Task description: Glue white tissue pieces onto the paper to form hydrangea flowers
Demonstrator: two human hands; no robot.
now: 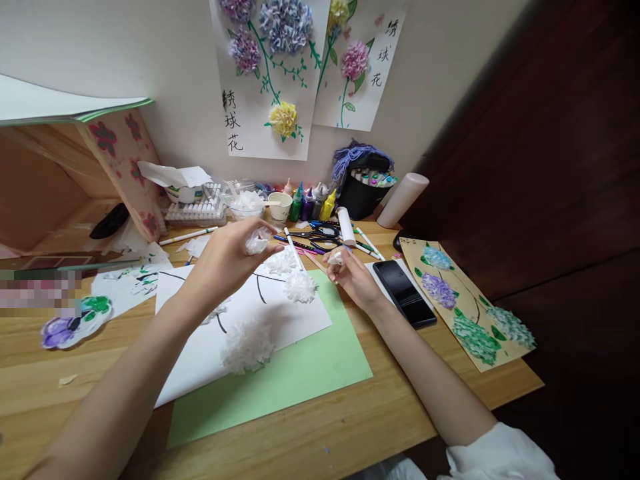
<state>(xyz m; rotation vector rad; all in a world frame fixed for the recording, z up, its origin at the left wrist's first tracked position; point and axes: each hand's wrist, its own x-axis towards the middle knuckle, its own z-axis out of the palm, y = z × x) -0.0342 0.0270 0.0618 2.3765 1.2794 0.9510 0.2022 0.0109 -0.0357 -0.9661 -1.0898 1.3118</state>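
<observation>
My left hand [233, 250] is raised over the white drawing sheet [295, 327], its fingers curled round a crumpled wad of thin white paper [257, 241]. Above the right edge of that sheet, my right hand [356, 280] pinches a small twisted piece of white paper [335, 258]. The sheet carries black stem lines and fluffy white paper flowers: a large one [248, 343] near the front, a smaller one [301, 287] at the right and another [280, 260] behind it. One more is partly hidden by my left forearm. Green paper [320, 360] lies underneath.
Scissors [323, 235], pens and a white roll [345, 227] lie behind the sheet. Paint bottles [309, 203], a paper cup [280, 207] and a black marker case [367, 190] line the wall. A phone [405, 293] and a flower picture [467, 303] are at right.
</observation>
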